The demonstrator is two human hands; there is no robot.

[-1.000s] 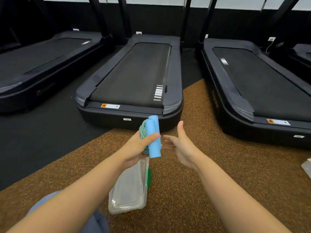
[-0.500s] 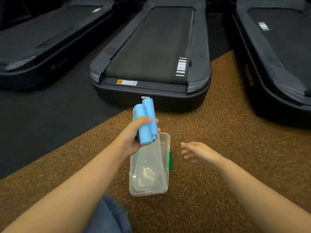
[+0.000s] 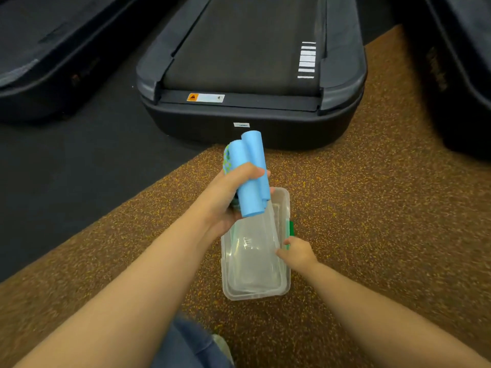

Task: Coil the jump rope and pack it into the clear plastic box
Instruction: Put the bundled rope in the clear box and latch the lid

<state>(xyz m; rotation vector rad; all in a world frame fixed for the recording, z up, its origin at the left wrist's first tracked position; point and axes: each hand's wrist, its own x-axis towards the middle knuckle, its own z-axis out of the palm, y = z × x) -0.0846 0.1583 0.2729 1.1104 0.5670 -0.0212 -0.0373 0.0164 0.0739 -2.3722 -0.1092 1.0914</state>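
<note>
Two blue handles (image 3: 252,173) and the coiled rope (image 3: 226,160) sit squeezed tight in the left hand (image 3: 228,205). Right hand (image 3: 297,254) pinches the box (image 3: 253,294) wall. Packing is left.

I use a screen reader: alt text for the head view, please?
The left hand grips two blue foam jump-rope handles above a clear plastic box on brown speckled floor, while the right hand touches the box's right rim.

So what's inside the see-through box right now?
Nothing that shows. The clear plastic box looks empty, with only glare on its bottom. The jump rope is bunched in the left hand above the box's far end, which hides that corner. The right hand touches the rim.
</note>
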